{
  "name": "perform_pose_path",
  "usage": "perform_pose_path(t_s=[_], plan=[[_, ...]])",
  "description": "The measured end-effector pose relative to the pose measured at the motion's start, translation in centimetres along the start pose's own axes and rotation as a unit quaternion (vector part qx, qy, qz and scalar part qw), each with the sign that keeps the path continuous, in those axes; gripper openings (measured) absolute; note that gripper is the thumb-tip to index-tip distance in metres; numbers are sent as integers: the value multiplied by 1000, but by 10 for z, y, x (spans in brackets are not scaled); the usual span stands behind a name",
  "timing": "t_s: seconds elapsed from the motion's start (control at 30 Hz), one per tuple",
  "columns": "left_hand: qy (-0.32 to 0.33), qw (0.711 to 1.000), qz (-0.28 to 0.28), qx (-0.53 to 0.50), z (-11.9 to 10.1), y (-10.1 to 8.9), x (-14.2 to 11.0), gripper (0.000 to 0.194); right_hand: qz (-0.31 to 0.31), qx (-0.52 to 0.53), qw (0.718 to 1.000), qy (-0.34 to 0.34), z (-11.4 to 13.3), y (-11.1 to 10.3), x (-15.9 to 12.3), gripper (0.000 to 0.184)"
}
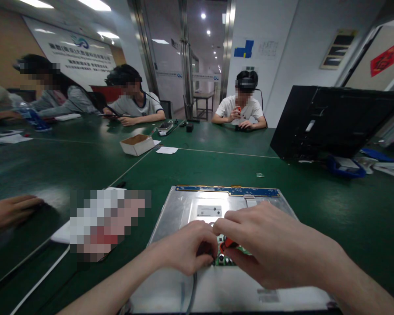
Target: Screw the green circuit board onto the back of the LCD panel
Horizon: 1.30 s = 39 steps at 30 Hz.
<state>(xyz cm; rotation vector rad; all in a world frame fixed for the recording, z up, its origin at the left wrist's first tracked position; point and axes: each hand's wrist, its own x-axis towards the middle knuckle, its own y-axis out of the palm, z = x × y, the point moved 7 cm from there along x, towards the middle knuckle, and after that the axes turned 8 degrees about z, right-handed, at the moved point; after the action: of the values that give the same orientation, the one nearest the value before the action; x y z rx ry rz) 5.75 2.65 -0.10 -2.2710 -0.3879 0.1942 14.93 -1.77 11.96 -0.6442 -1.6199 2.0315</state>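
Note:
A flat silver display panel point(230, 284) lies back side up in front of me, with a blue circuit strip point(256, 191) along its far edge. On its middle sits a green circuit board point(229, 261), mostly covered by my hands. My right hand point(269, 245) is closed around a small orange-and-black tool point(229, 242), its kind hidden by the fingers. Beside it, my left hand point(197, 247) is pinched at the board's left edge. A grey cable point(193, 291) runs up into its curled fingers; their tips are partly hidden.
Left of the panel lies a white item point(61, 232) with cords, partly blurred, near another person's hand point(13, 212). Farther off are a white box point(137, 146) and a large black monitor point(335, 122). Several people sit around the green table point(216, 164).

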Motion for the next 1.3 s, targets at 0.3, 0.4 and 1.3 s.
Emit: perform_pose_path(t_s=[0.3,0.4,1.3], plan=[[-1,1000,8,1,-1,-1,0,16,7,-6,1000,-7,2,-2,3,8],[2,1000,5,-6,-2,-2,1,18,9,-4,1000,4,0,-2,3,3],[-6,1000,9,11,-1,-1,0,11,20,13,1000,-1,1,-2,3,9]])
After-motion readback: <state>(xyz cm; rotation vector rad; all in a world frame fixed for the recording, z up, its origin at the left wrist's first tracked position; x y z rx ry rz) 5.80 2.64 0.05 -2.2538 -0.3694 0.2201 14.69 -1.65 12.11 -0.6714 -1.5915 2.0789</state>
